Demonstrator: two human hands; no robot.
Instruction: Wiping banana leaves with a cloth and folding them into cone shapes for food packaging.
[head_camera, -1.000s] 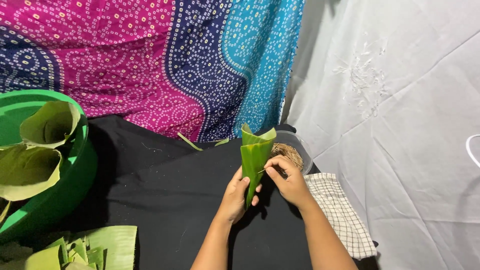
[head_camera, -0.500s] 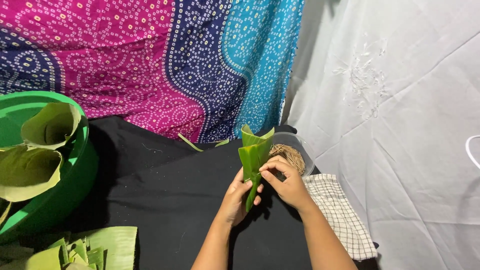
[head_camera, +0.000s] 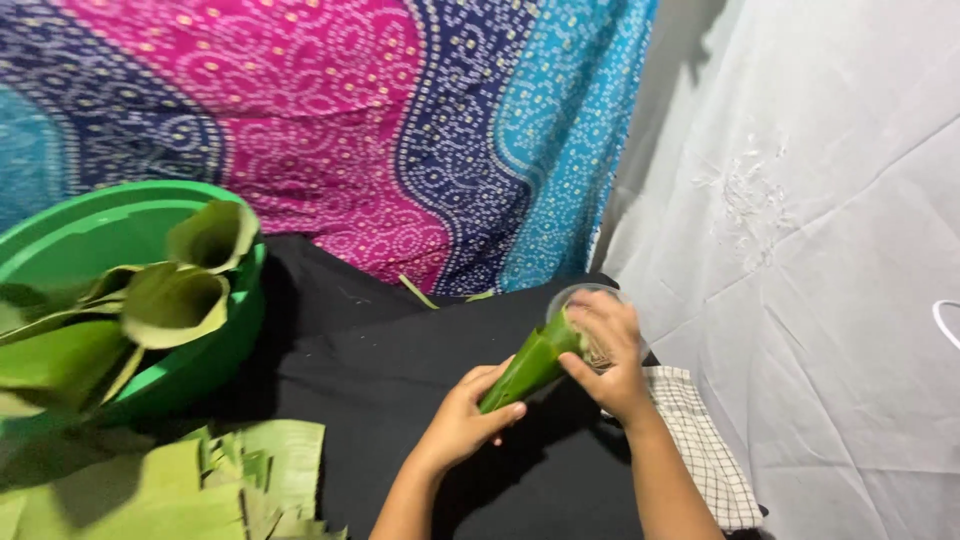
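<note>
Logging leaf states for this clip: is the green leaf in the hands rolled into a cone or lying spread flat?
Rolled into a cone. The leaf cone tapers to a point in the left hand; the right hand covers its wide end.

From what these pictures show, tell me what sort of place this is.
Probably a makeshift home food-wrapping spot: cloth-draped walls, a green basin of curled leaves, cut leaf strips, and a leaf cone held over a small bowl.

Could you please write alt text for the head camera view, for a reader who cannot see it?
Two bare hands hold a rolled green leaf cone over a black cloth: left hand at its tip, right hand at its open end. A green basin holding leaves sits at left.
</note>
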